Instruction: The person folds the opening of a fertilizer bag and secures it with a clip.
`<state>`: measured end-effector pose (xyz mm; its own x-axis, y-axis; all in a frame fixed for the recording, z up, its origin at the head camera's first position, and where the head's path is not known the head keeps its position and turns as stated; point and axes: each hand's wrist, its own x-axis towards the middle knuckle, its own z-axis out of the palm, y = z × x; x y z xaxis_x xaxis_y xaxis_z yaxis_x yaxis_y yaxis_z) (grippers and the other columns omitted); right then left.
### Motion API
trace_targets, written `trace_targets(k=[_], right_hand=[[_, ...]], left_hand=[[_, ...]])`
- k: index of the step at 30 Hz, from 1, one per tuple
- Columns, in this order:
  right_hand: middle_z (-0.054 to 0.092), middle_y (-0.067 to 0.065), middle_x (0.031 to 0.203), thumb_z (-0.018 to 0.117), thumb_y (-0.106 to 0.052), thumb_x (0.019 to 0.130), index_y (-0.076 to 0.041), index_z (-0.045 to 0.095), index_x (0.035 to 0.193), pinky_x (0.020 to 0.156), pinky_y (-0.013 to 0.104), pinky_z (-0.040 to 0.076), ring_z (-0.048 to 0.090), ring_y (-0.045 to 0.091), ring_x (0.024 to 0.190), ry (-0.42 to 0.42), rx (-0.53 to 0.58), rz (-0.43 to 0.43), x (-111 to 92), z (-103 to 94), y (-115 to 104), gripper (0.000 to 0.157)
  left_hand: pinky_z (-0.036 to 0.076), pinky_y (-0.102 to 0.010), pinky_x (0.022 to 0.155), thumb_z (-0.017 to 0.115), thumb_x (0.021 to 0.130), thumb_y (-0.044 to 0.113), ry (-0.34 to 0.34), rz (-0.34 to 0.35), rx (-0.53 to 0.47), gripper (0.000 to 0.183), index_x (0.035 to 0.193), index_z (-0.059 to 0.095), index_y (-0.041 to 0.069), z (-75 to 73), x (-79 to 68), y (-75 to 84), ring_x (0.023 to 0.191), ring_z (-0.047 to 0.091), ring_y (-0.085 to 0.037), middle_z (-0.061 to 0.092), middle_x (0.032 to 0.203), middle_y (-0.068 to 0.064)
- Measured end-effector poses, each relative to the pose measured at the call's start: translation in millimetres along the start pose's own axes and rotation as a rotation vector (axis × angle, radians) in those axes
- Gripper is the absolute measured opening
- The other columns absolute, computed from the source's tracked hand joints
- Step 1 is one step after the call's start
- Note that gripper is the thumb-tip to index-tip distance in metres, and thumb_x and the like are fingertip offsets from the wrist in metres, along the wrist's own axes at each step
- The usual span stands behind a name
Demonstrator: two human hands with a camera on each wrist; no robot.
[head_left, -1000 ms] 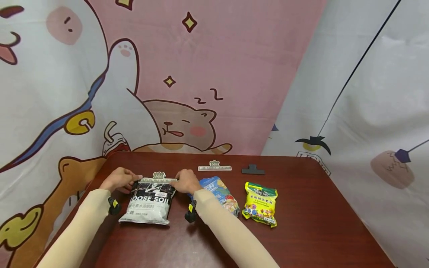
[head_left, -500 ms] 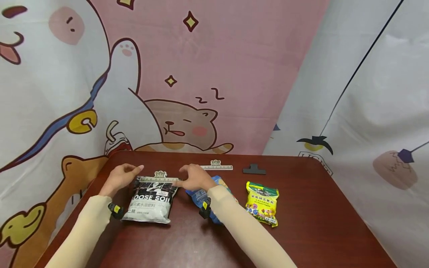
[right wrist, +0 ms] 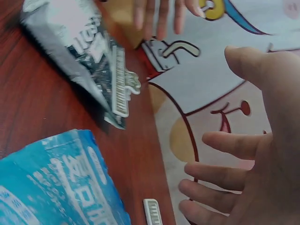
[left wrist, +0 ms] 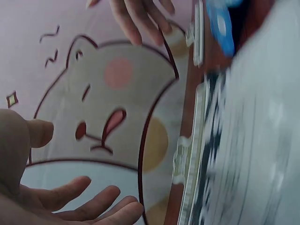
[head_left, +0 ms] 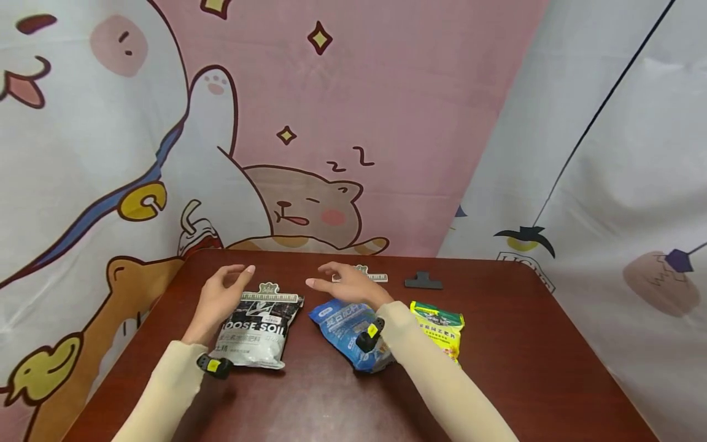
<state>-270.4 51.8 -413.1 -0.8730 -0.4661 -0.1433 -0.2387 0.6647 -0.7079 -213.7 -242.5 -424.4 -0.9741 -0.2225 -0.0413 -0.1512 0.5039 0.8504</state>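
Observation:
A black-and-white bag point(head_left: 255, 344) printed "LOOSE SOIL" lies on the table, with a piano-keyboard-patterned clip point(head_left: 270, 298) across its top edge. My left hand point(head_left: 217, 304) hovers at the bag's upper left, overlapping it in the head view, fingers spread and holding nothing. In the right wrist view the same clip point(right wrist: 120, 84) sits along the bag's mouth. My right hand point(head_left: 352, 286) is raised above the top of a blue bag point(head_left: 345, 328), its fingers apart and empty. It partly covers a second piano-patterned clip point(head_left: 378, 277) behind.
A black clip point(head_left: 423, 282) lies near the back of the dark red table point(head_left: 530, 362). To the right is a yellow-and-green bag point(head_left: 442, 334), partly hidden by my right sleeve point(head_left: 436, 374). A cartoon-printed cloth point(head_left: 409, 123) hangs behind the table.
Both hands have come off the clip on the soil bag. My right hand has moved right and up over the blue bag; the left has lifted slightly, fingers spreading.

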Motion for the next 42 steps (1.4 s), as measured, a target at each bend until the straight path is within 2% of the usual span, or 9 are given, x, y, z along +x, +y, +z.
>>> trace_targets(k=[5, 8, 13, 19, 22, 26, 31, 37, 42], right_hand=[[0.057, -0.002, 0.147, 0.056, -0.084, 0.083, -0.032, 0.053, 0.147, 0.112, 0.056, 0.045, 0.054, 0.026, 0.137, -0.03, 0.113, 0.074, -5, -18.1, 12, 0.082], [0.055, -0.004, 0.15, 0.057, -0.083, 0.084, -0.032, 0.051, 0.148, 0.115, 0.055, 0.042, 0.053, 0.028, 0.139, -0.063, 0.2, 0.099, -5, -28.1, 23, 0.082], [0.046, 0.005, 0.159, 0.054, -0.08, 0.088, -0.023, 0.044, 0.156, 0.12, 0.054, 0.037, 0.05, 0.035, 0.143, -0.124, 0.326, 0.13, -5, -42.1, 45, 0.09], [0.048, 0.019, 0.156, 0.047, -0.078, 0.093, -0.01, 0.047, 0.153, 0.122, 0.054, 0.035, 0.046, 0.041, 0.144, -0.175, 0.412, 0.149, -6, -54.8, 65, 0.09], [0.05, 0.021, 0.154, 0.043, -0.074, 0.097, -0.007, 0.045, 0.154, 0.12, 0.055, 0.037, 0.049, 0.041, 0.142, -0.179, 0.416, 0.168, -6, -58.0, 73, 0.088], [0.052, 0.022, 0.152, 0.043, -0.076, 0.096, -0.002, 0.044, 0.154, 0.117, 0.054, 0.041, 0.054, 0.04, 0.137, -0.172, 0.42, 0.22, -5, -60.4, 85, 0.093], [0.058, 0.021, 0.147, 0.049, -0.077, 0.093, -0.003, 0.046, 0.152, 0.113, 0.052, 0.046, 0.06, 0.037, 0.131, -0.131, 0.413, 0.284, -1, -59.3, 99, 0.095], [0.066, 0.02, 0.135, 0.055, -0.056, 0.102, 0.001, 0.056, 0.143, 0.102, 0.047, 0.055, 0.067, 0.033, 0.119, -0.075, 0.335, 0.346, 3, -52.6, 104, 0.071], [0.071, 0.018, 0.124, 0.063, -0.043, 0.101, 0.001, 0.065, 0.132, 0.094, 0.043, 0.059, 0.071, 0.029, 0.109, -0.042, 0.258, 0.361, 3, -45.4, 103, 0.054]], left_hand=[[0.045, -0.055, 0.109, 0.051, 0.095, 0.072, -0.056, -0.015, -0.11, 0.084, 0.155, 0.043, 0.013, 15.9, -12.0, 11.5, 0.137, 0.051, -0.037, 0.052, 0.15, -0.019], [0.047, -0.052, 0.111, 0.053, 0.098, 0.066, -0.089, -0.027, -0.208, 0.079, 0.154, 0.045, 0.011, 27.0, -18.9, 18.0, 0.136, 0.055, -0.036, 0.054, 0.148, -0.019], [0.049, -0.047, 0.111, 0.057, 0.1, 0.058, -0.144, -0.064, -0.35, 0.072, 0.15, 0.047, 0.007, 50.9, -33.0, 25.5, 0.135, 0.058, -0.038, 0.055, 0.146, -0.022], [0.049, -0.049, 0.11, 0.06, 0.101, 0.05, -0.197, -0.109, -0.431, 0.069, 0.146, 0.05, -0.001, 81.8, -48.8, 28.6, 0.134, 0.057, -0.041, 0.054, 0.146, -0.028], [0.048, -0.053, 0.111, 0.06, 0.102, 0.047, -0.225, -0.144, -0.461, 0.073, 0.147, 0.045, -0.008, 93.2, -54.5, 28.7, 0.134, 0.056, -0.045, 0.052, 0.145, -0.034], [0.046, -0.055, 0.111, 0.06, 0.103, 0.042, -0.259, -0.194, -0.521, 0.077, 0.147, 0.037, -0.018, 104.9, -58.9, 26.4, 0.132, 0.056, -0.049, 0.051, 0.141, -0.041], [0.05, -0.053, 0.107, 0.058, 0.104, 0.038, -0.276, -0.242, -0.574, 0.073, 0.143, 0.039, -0.021, 114.0, -61.6, 21.7, 0.125, 0.061, -0.048, 0.054, 0.136, -0.043], [0.058, -0.047, 0.097, 0.058, 0.104, 0.031, -0.302, -0.288, -0.616, 0.063, 0.138, 0.043, -0.02, 119.3, -62.8, 18.2, 0.101, 0.072, -0.031, 0.06, 0.127, -0.04], [0.06, -0.043, 0.091, 0.059, 0.104, 0.025, -0.348, -0.292, -0.632, 0.051, 0.13, 0.048, -0.018, 125.2, -60.5, 14.9, 0.091, 0.072, -0.025, 0.066, 0.109, -0.029]])
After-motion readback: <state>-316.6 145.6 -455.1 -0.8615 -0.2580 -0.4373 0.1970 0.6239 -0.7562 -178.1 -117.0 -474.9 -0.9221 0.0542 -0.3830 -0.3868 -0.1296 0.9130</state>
